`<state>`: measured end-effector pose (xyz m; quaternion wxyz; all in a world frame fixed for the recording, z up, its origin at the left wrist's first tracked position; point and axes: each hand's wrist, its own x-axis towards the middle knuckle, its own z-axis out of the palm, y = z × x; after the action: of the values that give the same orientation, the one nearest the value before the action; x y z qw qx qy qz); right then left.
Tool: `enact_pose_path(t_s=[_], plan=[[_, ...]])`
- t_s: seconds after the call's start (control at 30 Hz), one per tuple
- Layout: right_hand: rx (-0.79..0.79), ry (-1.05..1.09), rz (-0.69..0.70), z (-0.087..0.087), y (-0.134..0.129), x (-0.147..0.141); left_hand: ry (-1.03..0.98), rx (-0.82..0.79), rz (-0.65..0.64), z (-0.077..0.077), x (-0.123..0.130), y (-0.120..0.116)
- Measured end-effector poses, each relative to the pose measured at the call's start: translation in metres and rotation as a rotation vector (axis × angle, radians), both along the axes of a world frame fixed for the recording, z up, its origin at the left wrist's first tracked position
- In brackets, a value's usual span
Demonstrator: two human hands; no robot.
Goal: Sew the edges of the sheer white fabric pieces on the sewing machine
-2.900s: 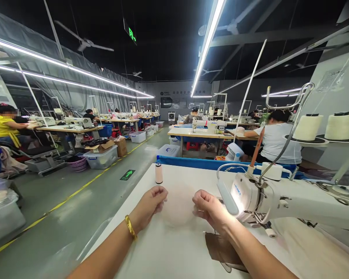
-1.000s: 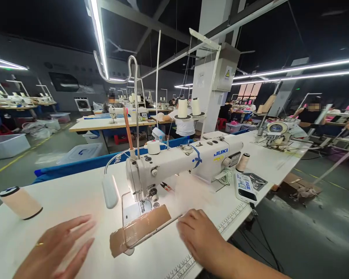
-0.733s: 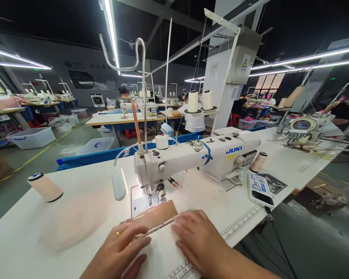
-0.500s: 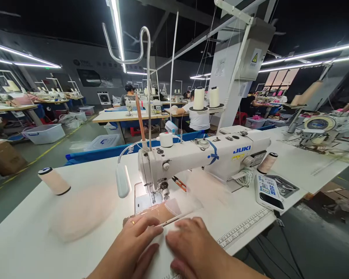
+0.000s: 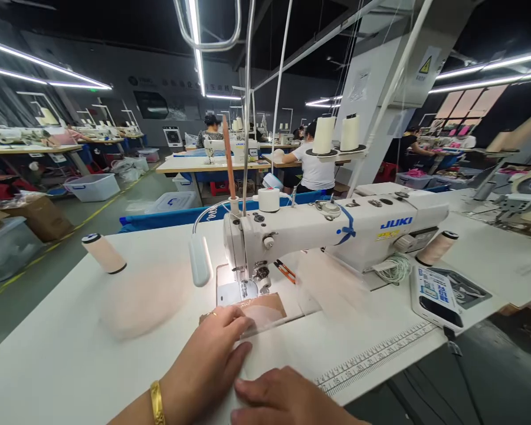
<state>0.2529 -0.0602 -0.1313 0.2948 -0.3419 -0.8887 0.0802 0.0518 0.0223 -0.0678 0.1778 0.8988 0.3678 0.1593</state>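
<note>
My left hand (image 5: pixel 216 357) reaches over the front of the sewing machine (image 5: pixel 292 227). Its fingers are drawn together on pale sheer fabric (image 5: pixel 272 348), at the near edge of a brown card piece (image 5: pixel 269 306) with a shiny clear covering. The card lies just in front of the needle area and presser foot. Closer to me, my right hand (image 5: pixel 287 395) has its fingers bent and closed on the near part of the same fabric; its lower fingers are partly out of view. More sheer fabric (image 5: pixel 340 283) spreads to the right under the machine arm.
Orange-handled thread snips (image 5: pixel 285 271) lie behind the needle. A peach thread cone (image 5: pixel 104 254) and a sheer pile (image 5: pixel 141 301) are on the left. A phone-like device (image 5: pixel 436 295), another cone (image 5: pixel 437 248) and a printed ruler (image 5: pixel 376 357) are on the right. Co-workers sit beyond.
The view has shifted, so the machine sits farther right. My right hand has drawn back toward me and away from the card. My left hand stays at the card's near edge.
</note>
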Motion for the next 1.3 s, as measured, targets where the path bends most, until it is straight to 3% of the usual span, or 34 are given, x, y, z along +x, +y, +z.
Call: enact_pose_path(t_s=[0.07,0.17,0.23,0.3,0.4,0.5,0.57,0.63,0.7,0.83,0.97,1.13,1.3], plan=[[-0.044,0.07,0.022,0.02,0.003,0.013,-0.008,0.006,0.017,0.0,-0.008,0.0],[-0.176,0.047,-0.29,0.046,0.019,0.039,-0.063,0.011,0.041,0.003,-0.013,-0.005],[-0.22,-0.051,-0.423,0.051,0.033,0.048,-0.092,-0.021,0.061,0.008,-0.01,-0.008],[-0.239,-0.092,-0.473,0.048,0.044,0.05,-0.114,-0.084,0.082,0.014,-0.004,-0.012],[-0.194,-0.009,-0.451,0.042,0.047,0.044,-0.155,-0.263,0.138,0.023,0.007,-0.012],[-0.053,0.103,-0.394,0.047,0.037,0.034,-0.294,-0.643,0.225,0.028,0.017,-0.008],[-0.008,0.176,-0.252,0.056,0.029,0.028,-0.405,-0.869,0.278,0.028,0.022,-0.005],[-0.07,0.253,-0.041,0.064,0.024,0.023,-0.484,-0.961,0.295,0.027,0.022,-0.003],[-0.165,0.294,0.07,0.066,0.025,0.022,-0.509,-0.976,0.298,0.026,0.016,0.0],[-0.185,0.155,-0.008,0.051,0.034,0.03,-0.355,-1.01,0.343,0.033,-0.015,0.007],[-0.088,0.062,-0.009,0.032,0.033,0.029,-0.135,-0.763,0.419,0.043,-0.034,0.014],[-0.011,0.05,0.013,0.028,0.027,0.026,0.022,-0.467,0.42,0.038,-0.01,0.021],[-0.087,0.014,0.057,0.041,0.022,0.053,-0.008,-0.524,0.339,0.024,0.01,0.024]])
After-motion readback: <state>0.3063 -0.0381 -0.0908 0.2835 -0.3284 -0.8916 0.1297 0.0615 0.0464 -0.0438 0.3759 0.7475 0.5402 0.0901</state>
